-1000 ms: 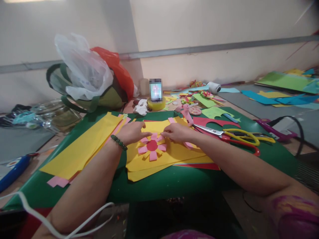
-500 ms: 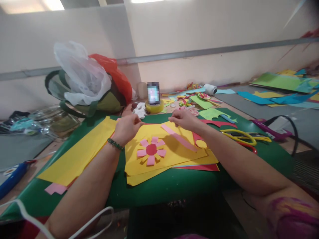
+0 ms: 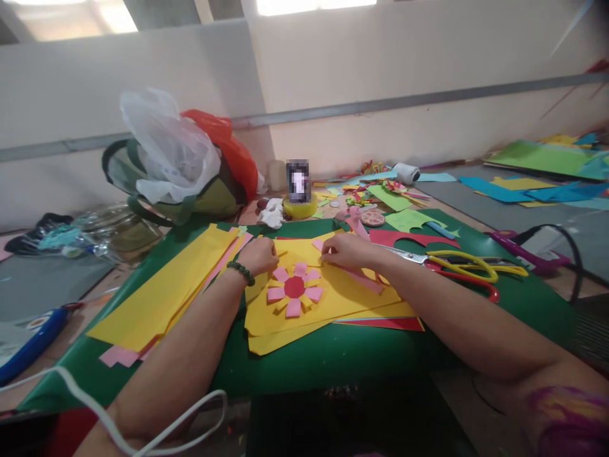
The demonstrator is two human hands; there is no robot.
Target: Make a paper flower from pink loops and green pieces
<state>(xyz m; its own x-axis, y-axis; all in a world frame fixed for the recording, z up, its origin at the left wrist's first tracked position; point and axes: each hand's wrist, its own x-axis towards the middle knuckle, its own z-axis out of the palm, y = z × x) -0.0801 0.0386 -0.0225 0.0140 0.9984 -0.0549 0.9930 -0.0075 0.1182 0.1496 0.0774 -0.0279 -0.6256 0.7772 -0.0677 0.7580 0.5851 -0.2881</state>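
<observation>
My left forearm [image 3: 183, 346] runs in from 7 o'clock, pointing toward 1, palm down, left hand [image 3: 261, 256] with fingers curled in. My right forearm [image 3: 457, 311] comes from 4 o'clock, pointing toward 10, right hand [image 3: 345, 251] palm down, fingers bent downward. Hands apart, fingertips facing each other, both elbows bent.

paper flower [image 3: 294, 287], one: round red centre; six broad pink petals, with narrower yellow ones between; lying face up on the left part of the top yellow sheet.
yellow sheets [image 3: 333, 304], stacked: flat, lower edges out of line, near left corner cut off at a slant; red and pale blue edges showing beneath at right.
pink strip [image 3: 368, 282], one: long, narrow, laid slantwise on the yellow to the flower's right, middle hidden.
</observation>
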